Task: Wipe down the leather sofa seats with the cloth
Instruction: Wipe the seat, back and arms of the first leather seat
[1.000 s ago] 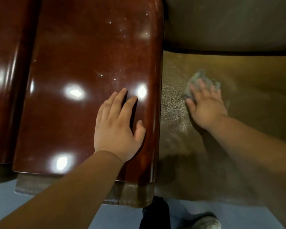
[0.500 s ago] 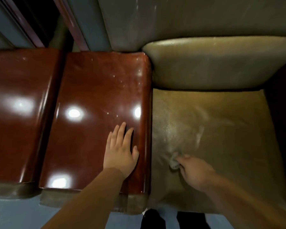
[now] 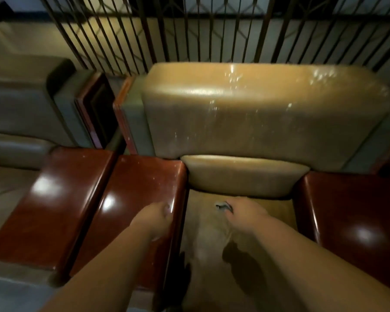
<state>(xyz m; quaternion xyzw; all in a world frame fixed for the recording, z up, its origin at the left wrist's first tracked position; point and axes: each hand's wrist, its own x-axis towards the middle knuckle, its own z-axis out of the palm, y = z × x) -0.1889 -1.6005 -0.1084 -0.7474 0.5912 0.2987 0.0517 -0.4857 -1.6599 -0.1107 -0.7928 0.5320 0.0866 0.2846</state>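
Right hand (image 3: 245, 216) grips the cloth (image 3: 223, 207) mid-seat (image 3: 203, 244), left hand's (image 3: 154, 218) grip unclear on the armrest (image 3: 131, 188); seats remain.

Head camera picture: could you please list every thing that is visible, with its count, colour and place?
seat cushion: one, olive-tan leather, low in the middle, between the armrests.
backrest: one, tan leather with shiny flecks, upper middle.
lumbar pad: one, tan, below the backrest, at the back of the seat.
armrests: three, glossy red-brown; two side by side on the left, one on the right.
neighbouring sofa: one, grey, far left.
metal grille: one, dark bars, across the top behind the sofas.
cloth: one, grey, mostly hidden, on the seat at the right hand's fingers.
left hand: one, rests on the armrest beside the seat; blurred.
right hand: one, on the seat, holds the cloth.
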